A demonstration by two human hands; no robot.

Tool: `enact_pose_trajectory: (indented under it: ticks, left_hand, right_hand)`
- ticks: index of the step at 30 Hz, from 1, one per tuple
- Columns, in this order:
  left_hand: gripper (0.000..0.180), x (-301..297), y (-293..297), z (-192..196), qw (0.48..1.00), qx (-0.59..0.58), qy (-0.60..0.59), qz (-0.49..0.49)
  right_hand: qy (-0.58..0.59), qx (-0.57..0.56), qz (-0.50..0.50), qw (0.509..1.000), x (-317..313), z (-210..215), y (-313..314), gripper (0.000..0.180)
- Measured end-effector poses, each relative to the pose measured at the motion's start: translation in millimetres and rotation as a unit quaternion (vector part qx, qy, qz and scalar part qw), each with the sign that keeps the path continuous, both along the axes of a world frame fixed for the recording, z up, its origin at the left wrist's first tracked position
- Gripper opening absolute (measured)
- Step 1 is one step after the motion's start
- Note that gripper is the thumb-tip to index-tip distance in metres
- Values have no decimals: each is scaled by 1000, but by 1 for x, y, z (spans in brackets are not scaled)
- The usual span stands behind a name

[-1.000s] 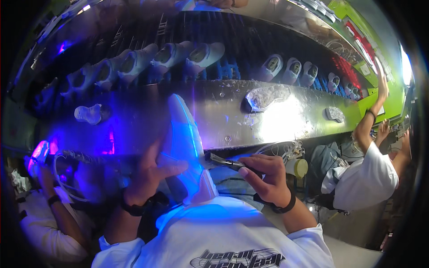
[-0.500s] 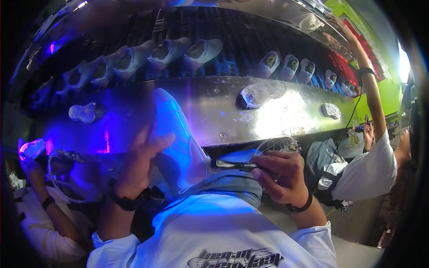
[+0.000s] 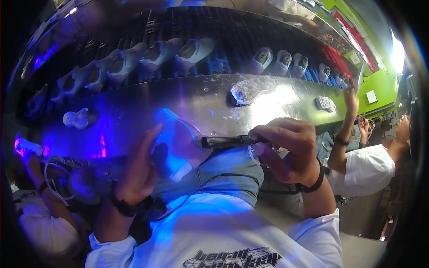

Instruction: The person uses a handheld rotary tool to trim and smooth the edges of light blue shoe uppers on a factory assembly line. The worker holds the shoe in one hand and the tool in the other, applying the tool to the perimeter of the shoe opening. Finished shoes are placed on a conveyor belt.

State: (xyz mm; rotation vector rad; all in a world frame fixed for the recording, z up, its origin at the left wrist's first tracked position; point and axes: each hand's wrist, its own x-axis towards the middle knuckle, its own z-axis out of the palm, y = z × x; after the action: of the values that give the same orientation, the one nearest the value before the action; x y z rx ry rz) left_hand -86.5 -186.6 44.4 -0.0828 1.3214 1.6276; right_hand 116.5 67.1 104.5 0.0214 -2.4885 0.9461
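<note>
In front of my lap, my left hand (image 3: 139, 167) holds a pale shoe (image 3: 178, 147) lit bright blue, tilted with one end up toward the bench. My fingers lie along its left side; the hand's blur hides part of the grip. To the right, my right hand (image 3: 290, 147) pinches a dark brush-like tool (image 3: 223, 141) between thumb and fingers. It points left, its thick dark end close to the shoe's right edge; I cannot tell whether they touch.
A metal bench (image 3: 187, 100) runs across, with a shoe sole (image 3: 252, 89), a smaller sole (image 3: 325, 104) and a white shoe-like piece (image 3: 77, 118). Behind it a dark conveyor (image 3: 223, 31) carries several pale shoes (image 3: 194, 48). Co-workers sit left (image 3: 49, 223) and right (image 3: 366, 167).
The shoe has turned and dropped lower in my left hand. My right hand has risen with the tool. The right co-worker's raised arm has come down somewhat; shoes on the conveyor sit slightly further left.
</note>
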Motion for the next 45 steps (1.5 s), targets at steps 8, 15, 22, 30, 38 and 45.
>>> enact_pose_trajectory:
  ticks: [8,15,22,30,38,45]
  left_hand:
    - [53,12,-19,-20,952,-34,258,-160]
    - [40,19,-17,-2,976,45,-198,-80]
    - [39,29,-11,6,961,35,-268,-59]
    - [38,38,-8,4,916,128,-379,-39]
    - [41,39,-11,-8,884,179,-429,-47]
    - [63,19,-15,-46,952,104,-214,-192]
  right_hand:
    - [62,-1,32,998,-12,-2,21,25]
    - [86,-66,42,993,-19,-28,30,25]
    - [63,-157,43,985,-14,-47,23,27]
    - [125,-234,28,964,-12,-83,9,25]
    - [49,-257,-24,965,3,-116,1,23]
    - [-6,-401,-55,914,21,-118,-3,21]
